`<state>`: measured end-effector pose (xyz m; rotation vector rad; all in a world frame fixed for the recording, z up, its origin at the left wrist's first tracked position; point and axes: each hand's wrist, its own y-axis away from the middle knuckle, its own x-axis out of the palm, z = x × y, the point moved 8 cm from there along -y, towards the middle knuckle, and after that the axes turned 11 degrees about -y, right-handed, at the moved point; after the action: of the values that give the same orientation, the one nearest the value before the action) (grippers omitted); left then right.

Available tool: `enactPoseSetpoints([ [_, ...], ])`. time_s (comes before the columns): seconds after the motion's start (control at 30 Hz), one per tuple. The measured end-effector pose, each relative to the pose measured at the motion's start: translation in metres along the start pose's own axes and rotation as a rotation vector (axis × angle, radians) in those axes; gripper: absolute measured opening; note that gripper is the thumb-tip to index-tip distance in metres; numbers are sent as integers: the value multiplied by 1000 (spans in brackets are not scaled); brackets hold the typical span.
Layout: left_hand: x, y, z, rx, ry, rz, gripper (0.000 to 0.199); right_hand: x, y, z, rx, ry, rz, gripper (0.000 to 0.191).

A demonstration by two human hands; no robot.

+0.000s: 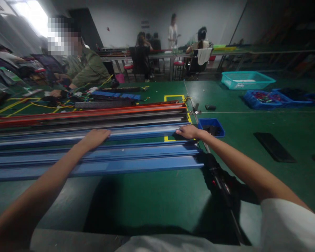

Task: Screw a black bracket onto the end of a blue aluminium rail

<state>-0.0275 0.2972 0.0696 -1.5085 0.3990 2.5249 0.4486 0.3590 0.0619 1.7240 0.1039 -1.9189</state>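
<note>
A long blue metal rail (141, 133) lies crosswise on the green table. My left hand (96, 138) is closed over its near edge, fingers pointing right. Close to the rail's right end, my right hand (189, 132) grips it with thumb and fingers curled round the edge. Nearer to me, more blue rails (136, 162) lie side by side. Beyond the held one are black rails (157, 117) and orange rails (136, 109). Below my right forearm is a dark, cylindrical powered tool (220, 182), partly in shadow.
Right of the rails stands a small blue bin (217, 129) with dark parts. A black flat piece (274, 147), a blue tray of coloured parts (265, 99) and a teal basket (248, 84) lie farther right. A co-worker (86, 66) sits across the table among wires.
</note>
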Motion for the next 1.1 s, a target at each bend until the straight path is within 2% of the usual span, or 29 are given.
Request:
enactPoseSetpoints([
  [0.07,-1,-2,1,-19,-17,-3,30,-1,-3,-1,16,9,-10,66],
  [0.23,-6,-4,3,-55,-36,6,29,-3,-7,-4,41,15,-55,46],
  [0.37,-11,-3,4,-95,-33,11,26,-3,-4,-1,19,-2,-119,45],
  [0.53,-22,8,3,-161,-22,-56,40,-16,20,9,-61,-37,-281,51],
  [0.63,-23,22,-4,-109,29,-93,50,-24,46,17,-126,-72,-354,48],
  [0.7,-16,33,-10,-39,86,-81,55,-20,62,23,-190,-101,-316,44],
  [0.8,2,47,-17,55,175,-24,61,-3,79,28,-242,-138,-197,32],
  [0.97,21,51,-9,25,220,35,70,16,83,24,-191,-169,-127,27],
  [1.1,25,48,-5,16,208,87,57,17,78,20,-131,-198,-101,30],
])
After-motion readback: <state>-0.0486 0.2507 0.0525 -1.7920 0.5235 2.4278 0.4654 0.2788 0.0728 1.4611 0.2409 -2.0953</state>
